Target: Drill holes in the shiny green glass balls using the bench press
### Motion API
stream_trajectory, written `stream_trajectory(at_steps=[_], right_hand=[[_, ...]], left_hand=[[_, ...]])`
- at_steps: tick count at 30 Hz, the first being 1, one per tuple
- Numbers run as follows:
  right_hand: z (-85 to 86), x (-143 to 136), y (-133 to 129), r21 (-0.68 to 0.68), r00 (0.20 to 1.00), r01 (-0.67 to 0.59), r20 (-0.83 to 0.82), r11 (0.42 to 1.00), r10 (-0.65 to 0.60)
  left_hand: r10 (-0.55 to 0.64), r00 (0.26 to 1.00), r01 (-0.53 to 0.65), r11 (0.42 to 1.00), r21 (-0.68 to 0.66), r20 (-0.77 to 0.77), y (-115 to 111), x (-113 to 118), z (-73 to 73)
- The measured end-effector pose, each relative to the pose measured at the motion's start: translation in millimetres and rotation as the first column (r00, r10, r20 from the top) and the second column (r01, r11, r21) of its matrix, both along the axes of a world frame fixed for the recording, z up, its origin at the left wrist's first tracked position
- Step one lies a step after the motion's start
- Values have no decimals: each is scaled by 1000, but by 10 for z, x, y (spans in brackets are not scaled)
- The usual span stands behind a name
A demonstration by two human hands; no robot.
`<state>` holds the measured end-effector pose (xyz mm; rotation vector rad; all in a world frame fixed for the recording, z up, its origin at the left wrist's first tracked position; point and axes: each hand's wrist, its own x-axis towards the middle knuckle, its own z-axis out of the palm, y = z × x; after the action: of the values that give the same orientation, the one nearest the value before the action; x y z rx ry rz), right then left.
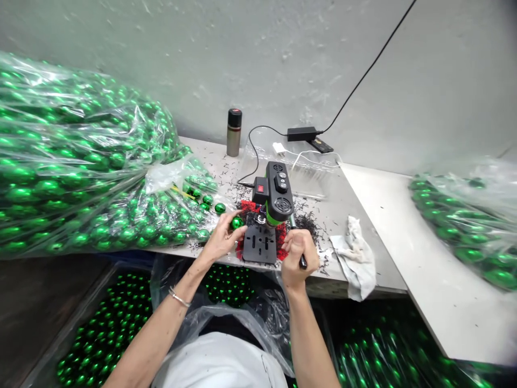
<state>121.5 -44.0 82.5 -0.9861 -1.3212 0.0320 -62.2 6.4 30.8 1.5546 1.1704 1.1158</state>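
Observation:
A small black-and-green drill press point(279, 188) stands on the worktable, its black slotted base plate point(259, 245) toward me. My right hand point(299, 256) is wrapped round the press's black-tipped lever point(302, 262), at the right of the plate. At the plate's left, my left hand point(224, 235) has thumb and fingers round a shiny green ball point(237, 222), close to the press's working point. Another green ball point(220, 208) lies just behind that hand. Red material point(281, 241) shows beneath and beside the plate.
Big clear bags of green balls point(81, 172) fill the left; another bag point(468, 221) sits right. Black shavings point(307, 226) litter the table point(355, 199). A bottle point(233, 133), power adapter point(302, 133) and white cloth point(357, 258) lie around. Open bags of balls point(109, 323) are below.

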Motion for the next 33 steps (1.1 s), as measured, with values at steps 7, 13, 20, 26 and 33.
stream_trajectory(at_steps=[7,13,20,26,33], right_hand=[[36,18,-17,7,998,7,68,1000,-8],[35,21,-13,50,996,-13,84,999,9],[18,28,-26,45,995,-11,104,999,6],[3,28,-17,54,996,-9,94,999,4],[-8,28,-18,52,995,0,96,999,-5]], left_hand=[[-73,996,72,997,-28,-51,-98,257,-223],[-124,960,155,982,108,-253,-84,289,-246],[-39,894,156,961,228,-447,-45,378,-306],[-51,894,185,947,264,-444,2,441,-311],[-52,878,206,939,277,-476,9,408,-329]])
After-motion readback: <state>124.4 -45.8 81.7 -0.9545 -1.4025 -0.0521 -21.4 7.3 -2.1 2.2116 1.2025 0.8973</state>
